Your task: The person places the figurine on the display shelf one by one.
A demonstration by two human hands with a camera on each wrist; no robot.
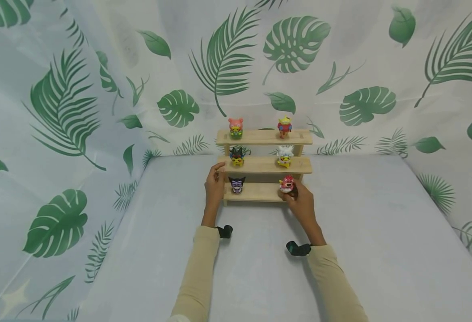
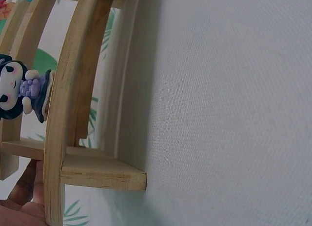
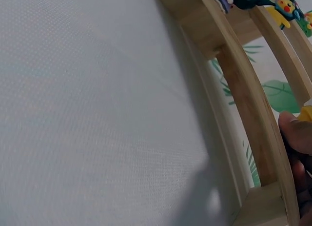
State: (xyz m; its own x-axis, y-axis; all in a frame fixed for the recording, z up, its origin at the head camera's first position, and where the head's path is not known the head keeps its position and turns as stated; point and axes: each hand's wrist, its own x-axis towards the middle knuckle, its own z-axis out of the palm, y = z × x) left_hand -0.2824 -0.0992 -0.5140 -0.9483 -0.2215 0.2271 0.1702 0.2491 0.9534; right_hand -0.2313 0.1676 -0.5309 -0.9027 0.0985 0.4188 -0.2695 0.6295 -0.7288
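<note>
A three-tier wooden display shelf (image 1: 258, 191) stands on the pale surface. At its left end my left hand (image 1: 215, 184) grips the side; in the left wrist view those fingers (image 2: 27, 189) curl by the end of the lowest tier. My right hand (image 1: 303, 202) pinches a red, pink and white toy figurine (image 1: 287, 184) at the right of the lowest tier. Only a yellow bit of that figurine (image 3: 306, 113) shows in the right wrist view. A black-and-purple figurine (image 1: 237, 184) stands on the same tier at the left.
The middle tier bears a dark-eared figurine (image 1: 237, 157) and a white-haired one (image 1: 285, 156). On the top tier are a pink-hooded figurine (image 1: 236, 128) and a yellow-and-red one (image 1: 284, 127). A leaf-printed curtain (image 1: 236, 58) hangs behind the shelf.
</note>
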